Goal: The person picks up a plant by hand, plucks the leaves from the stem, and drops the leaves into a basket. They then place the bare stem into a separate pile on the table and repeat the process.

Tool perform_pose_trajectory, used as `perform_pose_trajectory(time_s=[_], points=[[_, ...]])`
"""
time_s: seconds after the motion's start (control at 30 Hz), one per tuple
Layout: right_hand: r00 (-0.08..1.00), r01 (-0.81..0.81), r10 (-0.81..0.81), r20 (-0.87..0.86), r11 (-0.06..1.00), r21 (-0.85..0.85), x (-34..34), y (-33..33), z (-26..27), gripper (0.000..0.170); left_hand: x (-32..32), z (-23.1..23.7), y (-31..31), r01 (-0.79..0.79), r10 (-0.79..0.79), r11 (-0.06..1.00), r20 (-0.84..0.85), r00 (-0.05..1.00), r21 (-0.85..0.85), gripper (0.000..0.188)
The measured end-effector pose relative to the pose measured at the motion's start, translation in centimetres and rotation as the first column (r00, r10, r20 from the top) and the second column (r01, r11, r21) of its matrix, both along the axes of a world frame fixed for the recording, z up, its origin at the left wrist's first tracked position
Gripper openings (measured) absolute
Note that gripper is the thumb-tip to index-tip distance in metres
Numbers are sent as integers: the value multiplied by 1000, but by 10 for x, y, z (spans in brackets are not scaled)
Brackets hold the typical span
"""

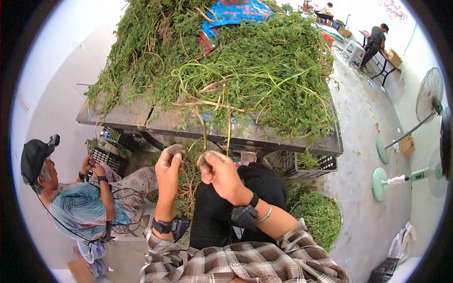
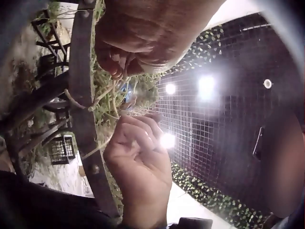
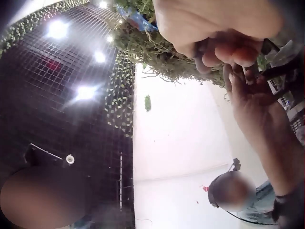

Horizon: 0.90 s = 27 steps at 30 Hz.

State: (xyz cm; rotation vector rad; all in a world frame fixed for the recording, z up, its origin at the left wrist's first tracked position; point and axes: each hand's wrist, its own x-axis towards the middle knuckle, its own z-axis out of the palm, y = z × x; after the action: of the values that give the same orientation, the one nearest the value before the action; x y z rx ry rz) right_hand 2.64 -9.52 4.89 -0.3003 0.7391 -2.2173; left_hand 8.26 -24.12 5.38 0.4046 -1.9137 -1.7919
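Thumb and fingers of my left hand [image 1: 168, 167] come together in front of the table edge; a thin plant stem [image 2: 127, 64] shows between them in the left wrist view. Close beside it, my right hand [image 1: 222, 173] pinches the lower end of a brownish stem [image 1: 204, 131] that rises toward the heap. In the right wrist view the right hand's curled fingers [image 3: 233, 53] hide most of what they hold. A large heap of leafy green plants [image 1: 264, 61] covers the table [image 1: 283, 143], with bare stalks [image 1: 212, 102] lying at its near side.
A blue printed sack [image 1: 240, 13] lies on the heap. Black crates [image 1: 325, 165] stand beneath the table, and more greens [image 1: 315, 214] lie to the right on the floor. A seated person [image 1: 80, 203] works at left. Fans [image 1: 427, 101] stand at right; another person [image 1: 375, 42] is farther back.
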Motion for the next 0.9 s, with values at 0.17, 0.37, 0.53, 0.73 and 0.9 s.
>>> perform_pose_trajectory(time_s=[0.17, 0.37, 0.53, 0.73, 0.9], points=[[971, 233, -229, 63, 970, -66, -23, 15, 19, 24, -32, 20, 7, 29, -14, 716, 27, 1000, -697, 41], [938, 346, -341, 63, 932, -112, -36, 27, 21, 23, -85, 22, 43, 95, -201, 445, 4, 980, -891, 60], [947, 320, -318, 37, 945, -75, -39, 29, 15, 23, -115, 7, 36, 93, -116, 305, 59, 991, -948, 60], [942, 331, -328, 67, 942, -56, -38, 30, 18, 23, -131, 6, 3, 124, -49, 214, 116, 992, -969, 49], [948, 315, -313, 52, 948, -37, -39, 34, 17, 23, -143, 1, -22, 137, -24, 197, 135, 991, -971, 40]])
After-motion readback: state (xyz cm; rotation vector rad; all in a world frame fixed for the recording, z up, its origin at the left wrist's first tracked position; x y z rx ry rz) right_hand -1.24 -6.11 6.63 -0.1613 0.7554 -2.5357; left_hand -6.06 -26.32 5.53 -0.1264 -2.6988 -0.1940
